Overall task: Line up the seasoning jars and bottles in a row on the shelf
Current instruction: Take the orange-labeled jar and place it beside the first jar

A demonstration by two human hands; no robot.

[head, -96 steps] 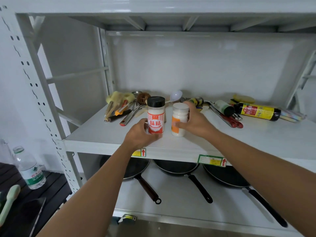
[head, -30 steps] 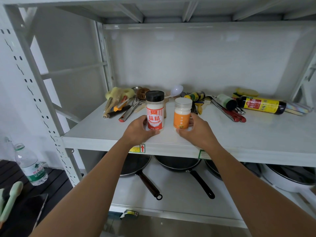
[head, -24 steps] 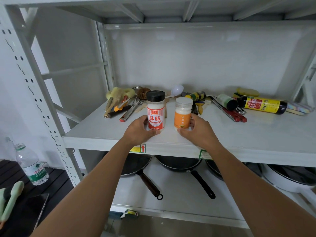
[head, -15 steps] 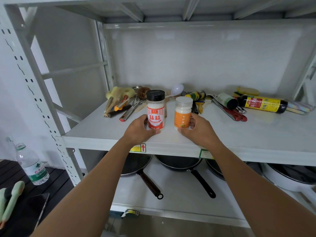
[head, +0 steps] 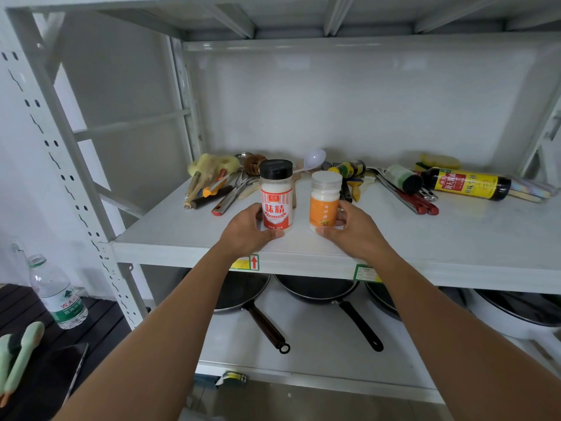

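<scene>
Two jars stand upright side by side near the front of the white shelf. My left hand grips the red-labelled jar with a black cap. My right hand grips the orange-labelled jar with a white cap. A dark soy sauce bottle with a yellow label lies on its side at the back right. A small dark bottle with a yellow cap and a green-labelled bottle also lie on their sides at the back.
Kitchen utensils are heaped at the back left, red-handled tongs at the back right. Several frying pans sit on the shelf below. A water bottle stands on a dark surface at the lower left.
The orange jar has been turned so its label faces me and set close beside the red jar. Over the last second both hands and jars have stayed nearly still.
</scene>
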